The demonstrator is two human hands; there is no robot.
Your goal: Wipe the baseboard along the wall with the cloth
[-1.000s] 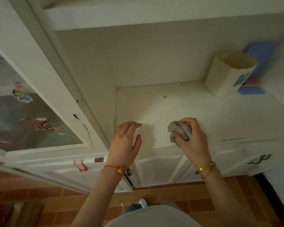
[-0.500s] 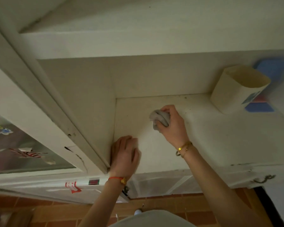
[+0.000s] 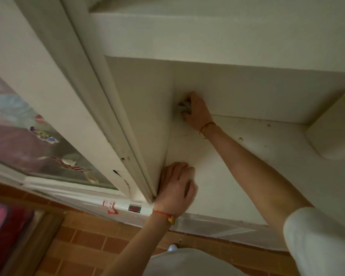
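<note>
My right hand (image 3: 197,111) grips a bunched grey cloth (image 3: 184,107) and presses it into the back left corner of the white cabinet recess, where the back panel meets the shelf top (image 3: 237,166). Most of the cloth is hidden inside my fist. My left hand (image 3: 176,188) rests flat, fingers spread, on the shelf's front left corner beside the cabinet frame (image 3: 127,156). No baseboard at floor level shows in this view.
A cream plastic container (image 3: 335,128) stands on the shelf at the right. A glass door with stickers (image 3: 44,136) lies to the left. An upper shelf (image 3: 207,36) overhangs the recess. Orange brick tiles (image 3: 84,246) cover the floor below.
My right hand carried the cloth from the shelf's front edge deeper and left, into the back corner. My left hand came down flat onto the front left of the shelf and stays there.
</note>
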